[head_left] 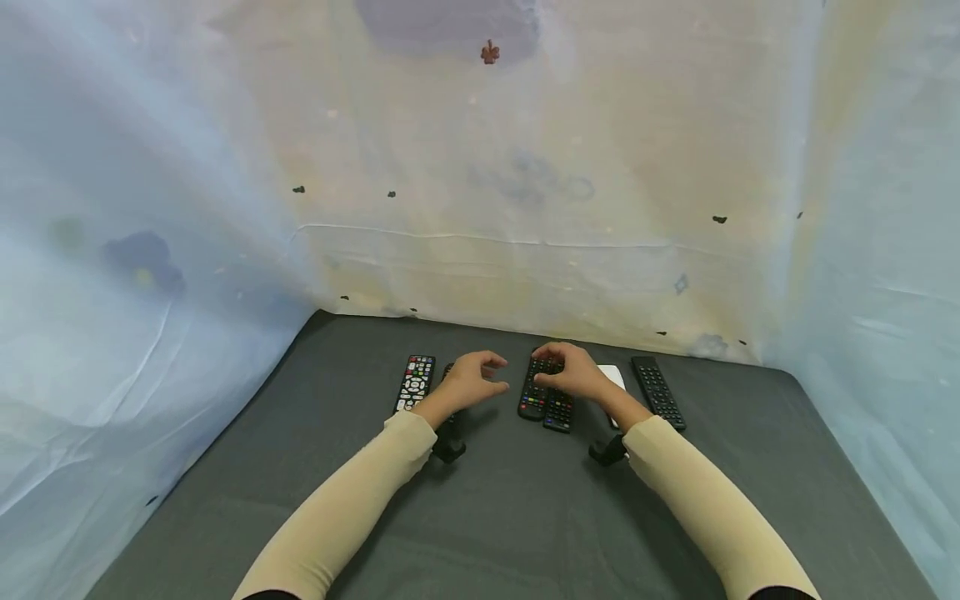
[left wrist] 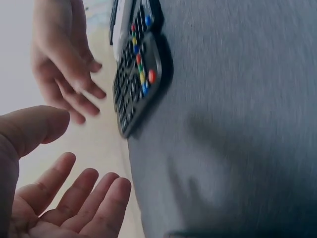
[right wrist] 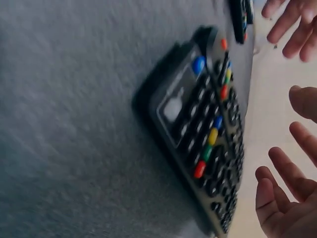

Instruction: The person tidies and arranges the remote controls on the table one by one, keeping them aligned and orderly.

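Note:
My left hand (head_left: 468, 380) hovers above the grey table with thumb and fingers apart, nothing between them. Partly hidden beneath it lies a dark remote control (head_left: 448, 369); left of that is a black remote with white buttons (head_left: 413, 385). My right hand (head_left: 576, 375) is held over two black remotes with coloured buttons, the left one (head_left: 532, 400) and the right one (head_left: 558, 413), which lie side by side. In the right wrist view, the right hand's fingers (right wrist: 285, 186) are spread and hold nothing. The left wrist view shows the two hands facing each other.
A white object (head_left: 612, 374), partly hidden by the right wrist, lies right of the middle remotes. Farther right is another black remote (head_left: 657, 392). Patterned cloth (head_left: 510, 275) hangs behind the grey table (head_left: 517, 517) and on both sides.

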